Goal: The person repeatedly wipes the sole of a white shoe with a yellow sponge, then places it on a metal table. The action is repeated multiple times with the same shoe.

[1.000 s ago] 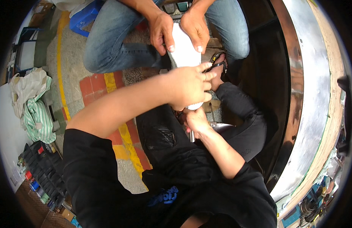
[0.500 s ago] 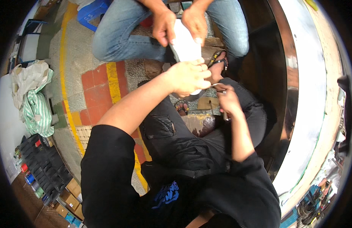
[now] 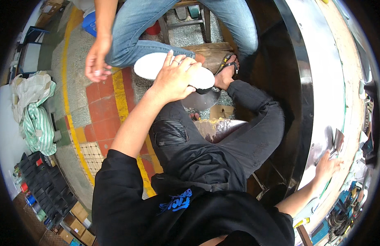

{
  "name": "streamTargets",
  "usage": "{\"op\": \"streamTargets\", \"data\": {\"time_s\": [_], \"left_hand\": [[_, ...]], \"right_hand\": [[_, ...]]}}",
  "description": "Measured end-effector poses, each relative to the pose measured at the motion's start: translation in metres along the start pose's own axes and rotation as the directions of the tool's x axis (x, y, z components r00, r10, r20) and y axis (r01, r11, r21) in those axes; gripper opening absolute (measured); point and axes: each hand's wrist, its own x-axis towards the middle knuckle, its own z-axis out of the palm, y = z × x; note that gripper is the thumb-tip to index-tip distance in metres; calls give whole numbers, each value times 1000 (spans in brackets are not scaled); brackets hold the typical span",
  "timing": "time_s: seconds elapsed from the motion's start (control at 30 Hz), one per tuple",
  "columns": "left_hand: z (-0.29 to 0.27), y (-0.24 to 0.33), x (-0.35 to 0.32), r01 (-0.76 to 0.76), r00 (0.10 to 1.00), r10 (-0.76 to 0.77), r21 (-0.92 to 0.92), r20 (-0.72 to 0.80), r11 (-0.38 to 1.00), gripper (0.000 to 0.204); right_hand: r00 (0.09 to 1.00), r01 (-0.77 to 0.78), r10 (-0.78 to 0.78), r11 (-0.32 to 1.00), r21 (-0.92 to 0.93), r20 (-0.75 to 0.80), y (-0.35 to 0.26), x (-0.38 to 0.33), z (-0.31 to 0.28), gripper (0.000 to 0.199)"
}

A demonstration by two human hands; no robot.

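Observation:
A white shoe-sole-shaped piece (image 3: 151, 65) lies across the top of a stand between my knees, with a dark edge under its right end. My left hand (image 3: 177, 78) lies over its middle, fingers across the top and thumb on the near side, gripping it. Under it shows a round grey metal disc (image 3: 203, 101). Far to the right, my right hand (image 3: 328, 167) is at the bench, its fingers closed around a shiny flat metal tool (image 3: 339, 140); the exact kind of tool is unclear.
Opposite me sits a person in jeans, one hand (image 3: 98, 59) hanging free at the left. A wooden block (image 3: 216, 57) lies by a sandaled foot. The pale-topped bench (image 3: 317, 94) runs along the right. Bags (image 3: 39, 121) lie at the far left.
My right hand has moved from beside the white piece out to the bench. The other person's hands have let go. The white piece has turned from upright to lying crosswise under my left hand.

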Motion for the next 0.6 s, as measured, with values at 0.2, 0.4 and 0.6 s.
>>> {"op": "streamTargets", "data": {"time_s": [0.2, 0.4, 0.6], "left_hand": [[3, 1, 24, -66, 985, 53, 76, 162, 995, 74], [4, 10, 37, -61, 968, 19, 161, 251, 985, 66], [12, 8, 48, -81, 977, 60, 94, 203, 992, 42]], "right_hand": [[906, 356, -280, 104, 929, -316, -219, -70, -98, 24], [800, -564, -595, -699, 440, 80, -450, -159, -70, 25], [763, -644, -600, -739, 198, 241, -472, -199, -31, 35]]}}
